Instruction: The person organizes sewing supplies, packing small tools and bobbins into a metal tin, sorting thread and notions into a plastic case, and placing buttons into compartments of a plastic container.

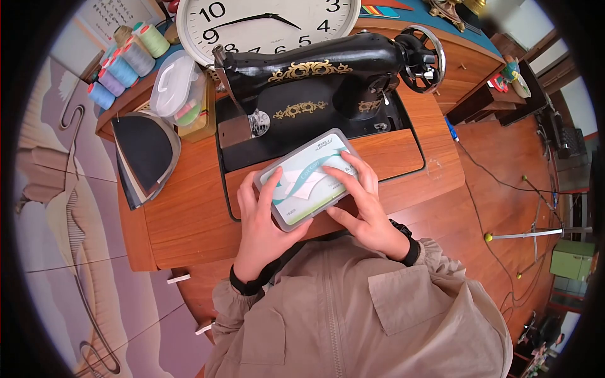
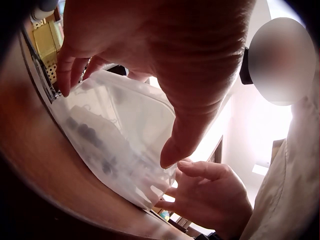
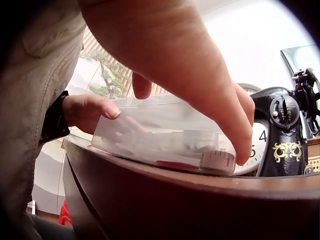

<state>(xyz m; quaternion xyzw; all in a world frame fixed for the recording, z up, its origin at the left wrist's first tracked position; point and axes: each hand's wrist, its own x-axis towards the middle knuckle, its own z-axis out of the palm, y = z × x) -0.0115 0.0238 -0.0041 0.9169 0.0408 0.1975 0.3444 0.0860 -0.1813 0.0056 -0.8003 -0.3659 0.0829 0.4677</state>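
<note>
While the wooden sewing table (image 1: 189, 214) bears the clear plastic box (image 1: 307, 178) in front of the black sewing machine (image 1: 315, 75), the left hand (image 1: 263, 220) and right hand (image 1: 365, 201) clasp its ends with curled fingers, so lifting the lid evenly seems wisest.

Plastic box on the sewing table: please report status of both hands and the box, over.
Left hand grips box's near-left end. Right hand rests on lid, fingers curled over edge. Plastic box lies flat on table, lid on. Sewing machine close behind, not touching.
</note>
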